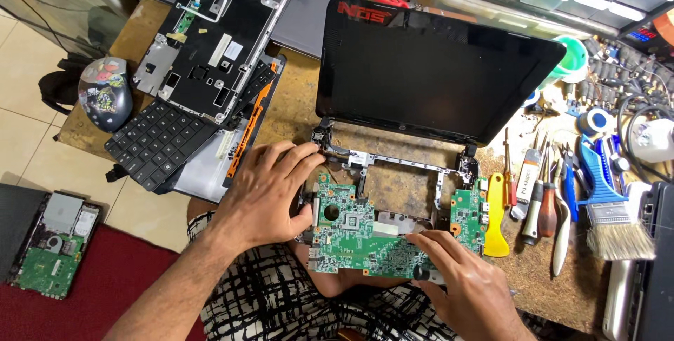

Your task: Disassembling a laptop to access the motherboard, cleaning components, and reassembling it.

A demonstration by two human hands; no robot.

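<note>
A small laptop with a dark screen (pixel 428 67) stands open on the workbench, its base stripped to a bare metal frame (pixel 400 162). A green motherboard (pixel 354 232) lies across the frame's front, partly over my lap. My left hand (pixel 270 190) rests on the board's left end, fingers reaching the left hinge. My right hand (pixel 460 278) lies on the board's lower right edge and grips a small dark tool handle (pixel 425 273) pressed to the board; its tip is hidden.
A removed black keyboard (pixel 158 141) and black case shell (pixel 217 39) lie at left. A yellow pry tool (pixel 496 218), screwdrivers, pliers (pixel 551 197) and a blue brush (pixel 607 204) sit at right. Another green board (pixel 49 253) is on the floor.
</note>
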